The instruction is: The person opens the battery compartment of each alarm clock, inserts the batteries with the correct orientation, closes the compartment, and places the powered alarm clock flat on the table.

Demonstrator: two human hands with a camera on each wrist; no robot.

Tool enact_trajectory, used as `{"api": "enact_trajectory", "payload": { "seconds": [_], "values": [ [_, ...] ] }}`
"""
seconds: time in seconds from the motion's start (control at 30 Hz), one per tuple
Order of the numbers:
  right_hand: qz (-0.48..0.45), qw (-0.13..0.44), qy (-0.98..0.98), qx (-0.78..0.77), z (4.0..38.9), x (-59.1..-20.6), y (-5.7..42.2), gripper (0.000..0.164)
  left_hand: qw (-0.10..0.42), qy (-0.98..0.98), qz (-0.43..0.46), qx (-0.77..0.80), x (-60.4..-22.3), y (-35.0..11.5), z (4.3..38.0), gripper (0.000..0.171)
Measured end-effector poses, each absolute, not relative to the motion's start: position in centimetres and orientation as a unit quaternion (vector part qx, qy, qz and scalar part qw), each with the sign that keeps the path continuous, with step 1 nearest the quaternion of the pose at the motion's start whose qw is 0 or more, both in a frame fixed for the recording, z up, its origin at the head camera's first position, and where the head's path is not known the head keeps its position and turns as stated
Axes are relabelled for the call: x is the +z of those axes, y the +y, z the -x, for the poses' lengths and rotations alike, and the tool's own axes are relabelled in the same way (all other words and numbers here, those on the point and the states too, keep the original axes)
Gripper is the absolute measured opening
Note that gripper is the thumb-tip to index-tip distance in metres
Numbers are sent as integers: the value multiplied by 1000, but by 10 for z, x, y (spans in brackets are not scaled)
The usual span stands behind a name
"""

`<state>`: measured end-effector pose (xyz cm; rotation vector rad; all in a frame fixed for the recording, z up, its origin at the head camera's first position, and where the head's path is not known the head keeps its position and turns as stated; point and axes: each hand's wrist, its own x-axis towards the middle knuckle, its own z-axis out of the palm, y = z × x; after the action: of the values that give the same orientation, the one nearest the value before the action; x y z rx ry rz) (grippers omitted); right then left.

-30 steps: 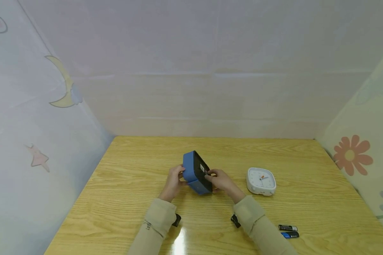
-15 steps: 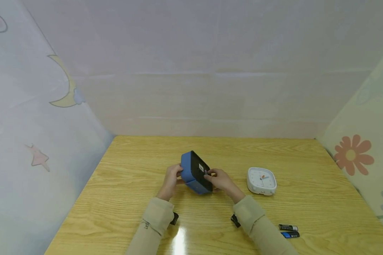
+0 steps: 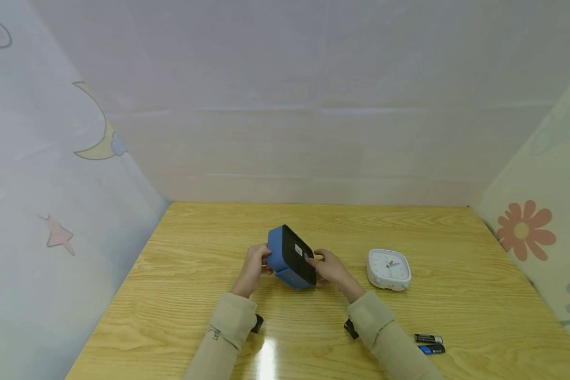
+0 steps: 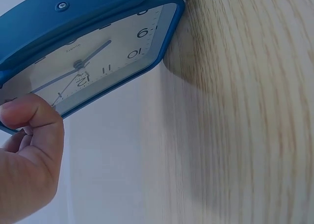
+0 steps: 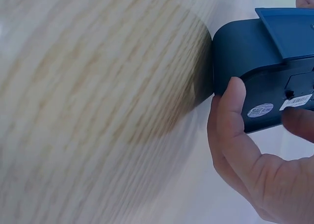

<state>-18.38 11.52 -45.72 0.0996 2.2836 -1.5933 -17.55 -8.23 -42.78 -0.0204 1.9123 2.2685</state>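
PROG: we judge mid-job, end unclear; L grip (image 3: 254, 263) & R grip (image 3: 331, 267) both grasp blue boxy plastic clock (image 3: 291, 261), black back (image 5: 270, 89) exposed, over yellow wood-grain worktop (image 3: 195, 253) | TO DO: poss. batts; black cylindrical batt (image 3: 426, 338) + blue-black cylindrical batt (image 3: 432, 349) lie loose | ROOM: pale creased sheet wall (image 3: 285, 74) behind

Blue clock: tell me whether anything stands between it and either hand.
Nothing visible does. The left hand and right hand both grip the blue clock directly; the white clock and batteries lie off to the right.
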Motion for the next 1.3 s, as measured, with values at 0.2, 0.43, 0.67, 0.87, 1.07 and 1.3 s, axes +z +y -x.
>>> {"api": "enact_trajectory", "payload": {
  "seconds": [0.2,0.43,0.67,0.87,1.07,1.3],
  "values": [
    [-38,186,809,-557,186,-458,114,46,86,627,21,774,-431,-83,176,26],
    [-32,188,821,-539,191,-464,112,39,73,638,0,767,-438,-85,178,21],
    [-29,177,828,-531,195,-470,110,38,80,641,1,763,-435,-88,177,22],
    [-24,161,838,-521,197,-475,110,37,85,671,-12,736,-433,-94,178,21],
    [-18,147,862,-484,196,-473,109,31,68,719,-11,692,-434,-99,179,40],
    [-18,138,871,-472,195,-471,109,28,41,766,-29,641,-436,-100,179,44]
  ]
}}
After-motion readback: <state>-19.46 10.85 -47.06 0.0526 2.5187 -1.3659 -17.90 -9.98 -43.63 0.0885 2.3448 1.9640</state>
